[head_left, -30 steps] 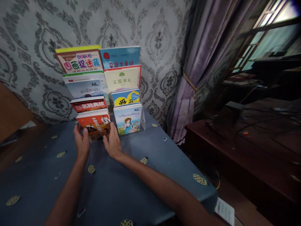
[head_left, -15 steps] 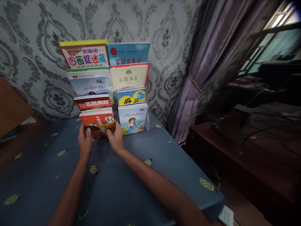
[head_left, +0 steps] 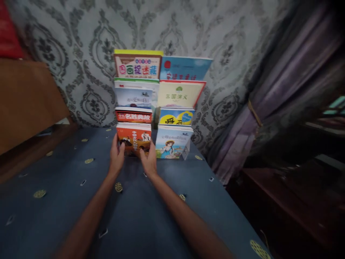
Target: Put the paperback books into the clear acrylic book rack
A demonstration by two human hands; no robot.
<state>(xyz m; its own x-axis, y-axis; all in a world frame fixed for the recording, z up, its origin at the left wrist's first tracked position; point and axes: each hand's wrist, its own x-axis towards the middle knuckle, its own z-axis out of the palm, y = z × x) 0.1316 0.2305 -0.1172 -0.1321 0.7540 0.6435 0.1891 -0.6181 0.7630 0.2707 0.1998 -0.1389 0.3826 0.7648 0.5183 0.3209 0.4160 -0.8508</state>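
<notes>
An orange book stands upright at the front left of a stepped rack of books. My left hand is closed round its left edge, thumb on the cover. At the right edge, my right hand grips the same book with the thumb in front. Just right of it stands a light-blue book with a girl on its cover; a bit of the rack's wire frame shows beside it. Behind the orange book rises a red book. The fingers behind the covers are hidden.
More books, such as a cream one and a blue one, fill the upper tiers. The blue patterned tablecloth spreads in front. A brown board-like object is at left, a tied purple curtain at right.
The view has swung left, so the rack and hands appear farther right. Both hands keep their hold on the orange book, which stays in the same rack place.
</notes>
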